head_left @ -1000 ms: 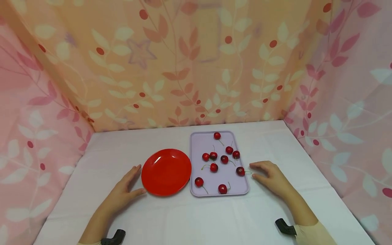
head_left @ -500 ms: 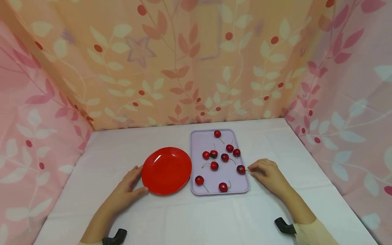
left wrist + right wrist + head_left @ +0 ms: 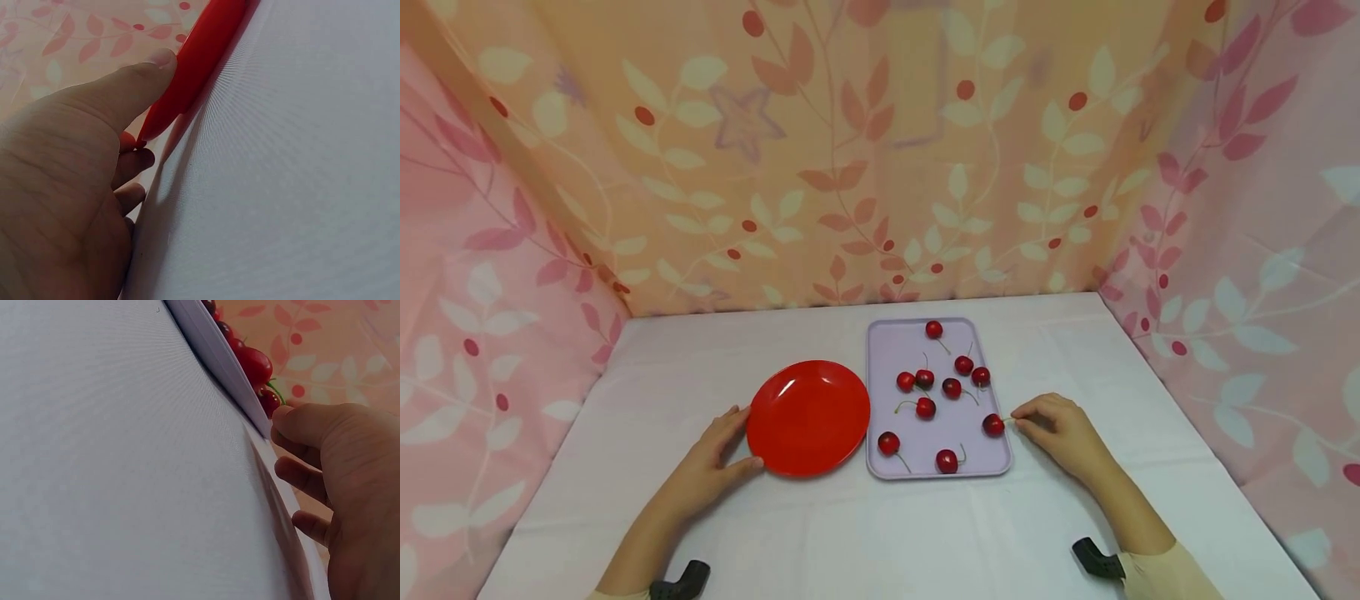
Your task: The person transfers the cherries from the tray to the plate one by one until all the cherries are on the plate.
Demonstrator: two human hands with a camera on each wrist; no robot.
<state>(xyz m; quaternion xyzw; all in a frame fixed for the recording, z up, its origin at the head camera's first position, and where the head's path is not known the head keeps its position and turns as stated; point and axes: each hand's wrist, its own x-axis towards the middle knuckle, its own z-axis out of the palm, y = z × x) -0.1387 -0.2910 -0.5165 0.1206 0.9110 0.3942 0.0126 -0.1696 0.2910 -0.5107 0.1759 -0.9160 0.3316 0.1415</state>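
My left hand [image 3: 710, 463] rests against the left rim of a shiny red plate [image 3: 808, 421], thumb and fingers spread along its edge. In the left wrist view the thumb [image 3: 140, 84] touches the plate's side [image 3: 203, 56]. On the right, my right hand [image 3: 1062, 433] pinches the stem of a dark red cherry [image 3: 993, 426] between thumb and fingertips. That cherry is at the right rim of a pale purple tray [image 3: 880, 333], where several more stemmed cherries lie scattered. In the right wrist view the thumb [image 3: 306, 425] covers the stem's end.
The plate lies just left of the tray, their edges almost meeting. Both stand on a white cloth [image 3: 835, 533]. Floral curtains [image 3: 865, 150] close off the back and both sides. A black device [image 3: 1097, 558] sits at the right wrist, with a similar one [image 3: 681, 581] at the left.
My right hand's fingers have closed on the cherry's stem, and the cherry has shifted slightly toward the front right. The left hand has come up against the plate's rim.
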